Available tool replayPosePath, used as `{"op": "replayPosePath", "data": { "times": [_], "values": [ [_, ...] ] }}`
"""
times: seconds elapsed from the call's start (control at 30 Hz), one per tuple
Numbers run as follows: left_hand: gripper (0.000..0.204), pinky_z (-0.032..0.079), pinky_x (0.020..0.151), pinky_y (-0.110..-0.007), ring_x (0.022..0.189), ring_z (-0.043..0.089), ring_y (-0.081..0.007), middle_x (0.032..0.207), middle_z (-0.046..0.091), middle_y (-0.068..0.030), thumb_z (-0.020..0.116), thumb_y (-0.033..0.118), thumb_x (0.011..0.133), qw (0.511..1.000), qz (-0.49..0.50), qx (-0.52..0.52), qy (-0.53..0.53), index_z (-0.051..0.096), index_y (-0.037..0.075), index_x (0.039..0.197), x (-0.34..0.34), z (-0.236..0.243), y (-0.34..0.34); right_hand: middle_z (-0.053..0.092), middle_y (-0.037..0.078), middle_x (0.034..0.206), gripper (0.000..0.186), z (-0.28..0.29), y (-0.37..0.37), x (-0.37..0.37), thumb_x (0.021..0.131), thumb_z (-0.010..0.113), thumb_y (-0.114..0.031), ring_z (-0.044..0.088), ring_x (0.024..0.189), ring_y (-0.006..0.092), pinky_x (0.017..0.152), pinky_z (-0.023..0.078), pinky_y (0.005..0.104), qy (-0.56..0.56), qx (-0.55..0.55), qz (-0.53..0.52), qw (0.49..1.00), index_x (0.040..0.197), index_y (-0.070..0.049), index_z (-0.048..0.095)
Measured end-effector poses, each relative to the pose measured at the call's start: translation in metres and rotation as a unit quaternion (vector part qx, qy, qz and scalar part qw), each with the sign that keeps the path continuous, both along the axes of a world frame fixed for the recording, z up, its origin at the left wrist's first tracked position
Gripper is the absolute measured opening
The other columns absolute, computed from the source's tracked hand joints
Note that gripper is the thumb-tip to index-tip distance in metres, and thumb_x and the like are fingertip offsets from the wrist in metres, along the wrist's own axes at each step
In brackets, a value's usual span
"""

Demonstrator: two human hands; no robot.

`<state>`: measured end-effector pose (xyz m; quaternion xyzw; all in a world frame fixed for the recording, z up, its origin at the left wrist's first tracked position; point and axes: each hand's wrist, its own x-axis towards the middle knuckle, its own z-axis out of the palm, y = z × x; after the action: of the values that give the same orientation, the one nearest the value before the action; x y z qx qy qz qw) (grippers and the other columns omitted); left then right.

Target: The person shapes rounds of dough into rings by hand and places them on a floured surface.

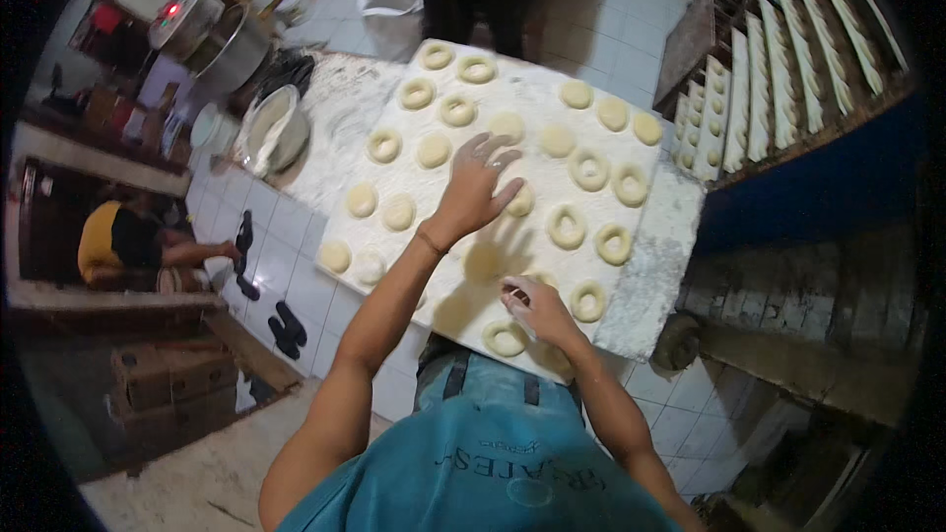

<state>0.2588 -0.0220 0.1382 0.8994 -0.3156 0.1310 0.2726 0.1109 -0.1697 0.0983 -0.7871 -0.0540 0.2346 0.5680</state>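
Rows of pale dough rings (567, 227) and round dough discs (434, 150) lie on a flour-dusted white board (345, 227) in front of me. My left hand (477, 185) reaches over the middle of the board, palm down with its fingers spread. Its fingertips are beside a dough disc (506, 126), and another disc (519, 200) is partly covered by its thumb. Nearer to me, my right hand (540, 307) has its fingers curled together above the dough. A small dark shape shows at those fingertips; I cannot make out what it is. A dough ring (506, 338) lies just below that hand.
The board rests on a floury table (340, 108). A bowl (278, 133) stands at its left end. On the right, a rack (788, 89) holds trays of dough pieces. Across the table stands another person (478, 0); a second person (128, 246) sits low at left.
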Motion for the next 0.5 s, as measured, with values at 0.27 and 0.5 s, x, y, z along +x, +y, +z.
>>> {"op": "replayPosePath", "data": {
  "times": [0.27,0.5],
  "values": [
    [0.034,0.039,0.086,-0.039,0.098,0.051,-0.0335,0.103,0.056,-0.0182,0.059,0.017,0.078,0.949,0.222,-0.116,0.192,0.053,0.002,0.108,-0.19,-0.033,0.185,0.049,0.022,0.101,0.038,-0.051,0.107,-0.02,0.077,0.057,-0.017,0.048,0.095,0.0374,0.082,0.04,0.041,-0.24,-0.146,0.157,0.947,0.109,0.001,0.049],
    [0.028,0.043,0.085,-0.035,0.099,0.055,-0.0284,0.103,0.059,-0.0145,0.059,0.017,0.08,0.931,0.18,-0.191,0.255,0.057,0.004,0.105,-0.273,-0.04,0.23,0.055,0.019,0.088,0.032,-0.065,0.114,-0.017,0.067,0.066,-0.024,0.054,0.088,0.0322,0.072,0.045,0.0431,-0.185,-0.4,0.268,0.857,0.091,-0.005,0.058]
  ]
}}
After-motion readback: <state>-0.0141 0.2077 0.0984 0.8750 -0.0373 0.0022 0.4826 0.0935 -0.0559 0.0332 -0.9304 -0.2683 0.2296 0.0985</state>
